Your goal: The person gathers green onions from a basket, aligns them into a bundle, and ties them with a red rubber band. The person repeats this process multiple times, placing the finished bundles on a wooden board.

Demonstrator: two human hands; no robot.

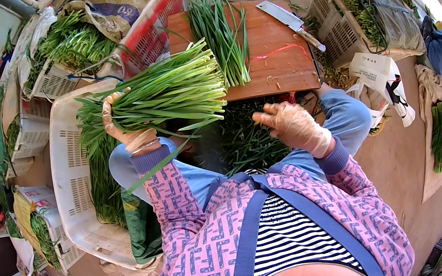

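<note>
My left hand (117, 115), in a thin translucent glove, is closed around a large bundle of green garlic chives (171, 92); the pale cut ends point right, at the near left side of a reddish-brown wooden board (274, 61). My right hand (287, 121), gloved too, is raised over my lap near the board's front edge, fingers partly curled; I cannot tell whether it pinches anything. More chives (221, 39) lie on the board. A cleaver (284, 19) rests at its far right corner, its handle over the edge. A red strip (282, 49) lies across the board.
A white plastic crate (71, 169) with chives stands at my left. Beyond it are a red and white crate (153, 28) and a crate of bundled greens (48, 84). Another loaded crate (335, 26) stands right of the board, near a white plastic bag (379, 76). Loose leaves (247, 142) lie between my legs.
</note>
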